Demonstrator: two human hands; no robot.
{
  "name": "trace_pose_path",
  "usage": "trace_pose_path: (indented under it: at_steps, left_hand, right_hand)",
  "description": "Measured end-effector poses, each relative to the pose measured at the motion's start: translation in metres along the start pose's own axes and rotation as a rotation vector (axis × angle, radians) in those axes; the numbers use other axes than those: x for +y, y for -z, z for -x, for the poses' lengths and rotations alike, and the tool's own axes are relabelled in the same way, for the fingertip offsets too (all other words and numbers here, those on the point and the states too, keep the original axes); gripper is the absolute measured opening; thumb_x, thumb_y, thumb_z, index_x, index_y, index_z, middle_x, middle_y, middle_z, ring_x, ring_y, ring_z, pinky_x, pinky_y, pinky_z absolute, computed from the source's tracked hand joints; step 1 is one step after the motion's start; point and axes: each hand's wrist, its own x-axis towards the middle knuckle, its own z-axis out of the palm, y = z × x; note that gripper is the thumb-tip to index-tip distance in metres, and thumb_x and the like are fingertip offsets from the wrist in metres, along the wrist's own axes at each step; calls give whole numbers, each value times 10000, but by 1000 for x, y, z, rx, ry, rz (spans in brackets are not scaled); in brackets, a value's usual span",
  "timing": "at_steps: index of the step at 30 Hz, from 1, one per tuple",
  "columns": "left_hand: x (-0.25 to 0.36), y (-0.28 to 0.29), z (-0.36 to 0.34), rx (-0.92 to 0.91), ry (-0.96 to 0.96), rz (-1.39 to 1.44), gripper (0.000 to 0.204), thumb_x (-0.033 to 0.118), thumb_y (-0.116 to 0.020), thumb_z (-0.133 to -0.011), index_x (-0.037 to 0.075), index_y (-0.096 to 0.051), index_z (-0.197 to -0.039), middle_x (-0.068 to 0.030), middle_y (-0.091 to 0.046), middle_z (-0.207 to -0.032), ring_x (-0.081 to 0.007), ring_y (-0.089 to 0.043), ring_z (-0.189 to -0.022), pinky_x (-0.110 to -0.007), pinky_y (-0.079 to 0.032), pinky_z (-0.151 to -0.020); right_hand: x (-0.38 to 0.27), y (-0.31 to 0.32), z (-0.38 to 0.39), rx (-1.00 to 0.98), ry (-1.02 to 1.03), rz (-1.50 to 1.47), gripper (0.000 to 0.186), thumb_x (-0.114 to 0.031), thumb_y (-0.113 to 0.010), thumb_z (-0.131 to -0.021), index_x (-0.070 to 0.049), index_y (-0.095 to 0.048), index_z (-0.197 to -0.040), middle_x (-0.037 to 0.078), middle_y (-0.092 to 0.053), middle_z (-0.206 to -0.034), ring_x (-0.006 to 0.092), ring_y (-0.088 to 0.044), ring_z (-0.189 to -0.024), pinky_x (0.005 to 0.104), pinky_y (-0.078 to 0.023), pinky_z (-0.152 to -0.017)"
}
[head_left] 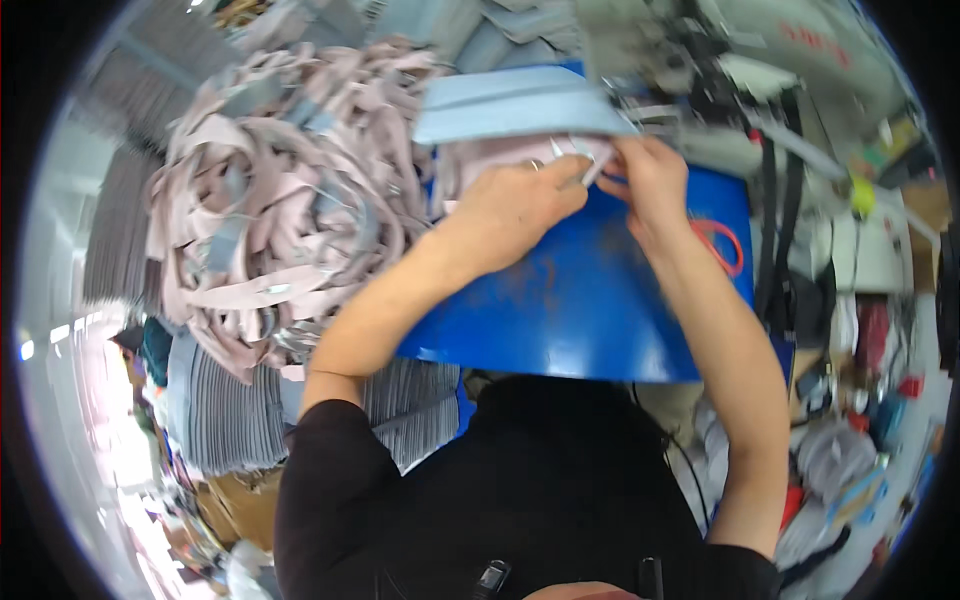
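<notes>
My left hand (520,208) lies over a pink fabric strip (495,160) at the far side of the blue tabletop, its fingers bent and closed on the cloth. A small pale, shiny patch shows by its fingertips, too blurred to make out. My right hand (652,185) meets it from the right, thumb and fingers pinched on the strip's right end. Just beyond both hands, a light blue fabric panel (515,105) lies across the pink cloth's far edge.
A large tangled heap of pink and grey fabric strips (290,200) rises at left. Stacked grey-blue panels (230,410) stand below it. A red loop (722,248) lies on the blue tabletop (570,320), near its right edge. A sewing machine (800,60) stands at far right.
</notes>
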Motion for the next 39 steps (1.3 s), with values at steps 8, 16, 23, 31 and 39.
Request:
trace_pose_path:
  at_steps: [8, 16, 23, 31, 39]
  left_hand:
    - [52, 2, -33, -52, 113, 85, 182, -46, -641, -755, 23, -586, -915, -133, -628, -1010, -351, -684, -782, -441, -567, -681]
    - [-16, -24, -20, 236, 233, 216, 213, 186, -722, -944, 35, -648, -1075, -144, -670, -1004, -274, -653, -806, -385, -519, -698]
    - [-98, -61, -16, 65, 698, 1371, 327, 239, -656, -1002, 23, -664, -1247, -159, -713, -1195, -281, -701, -1121, -419, -598, -831]
    - [9, 12, 18, 406, 109, -123, 463, 133, -752, -895, 139, -652, -1347, -63, -656, -1241, -252, -675, -1112, -362, -547, -842]
    - [-51, 85, -77, -643, -243, -576, 523, 111, -586, -945, 127, -562, -1468, -96, -646, -1026, -223, -704, -816, -360, -583, -694]
  right_hand:
    - [-1, 5, -1, -34, 33, 253, 353, -99, -724, -801, 87, -675, -1097, 167, -725, -981, 223, -688, -855, 351, -541, -713]
    - [0, 10, 7, -68, -18, 86, 222, -28, -717, -881, 50, -683, -1086, 69, -689, -866, 103, -615, -658, 249, -498, -526]
    - [-2, 10, 5, -55, -44, 57, 526, 17, -689, -856, 141, -568, -1353, 191, -724, -1090, 146, -633, -661, 268, -501, -521]
    - [-2, 10, 6, -71, -22, 48, 393, -8, -708, -863, 95, -640, -1236, 125, -705, -986, 113, -605, -629, 246, -481, -498]
    - [-3, 18, 10, -151, -43, -12, 335, -49, -730, -902, 39, -680, -1222, 33, -684, -889, 79, -596, -663, 221, -508, -547]
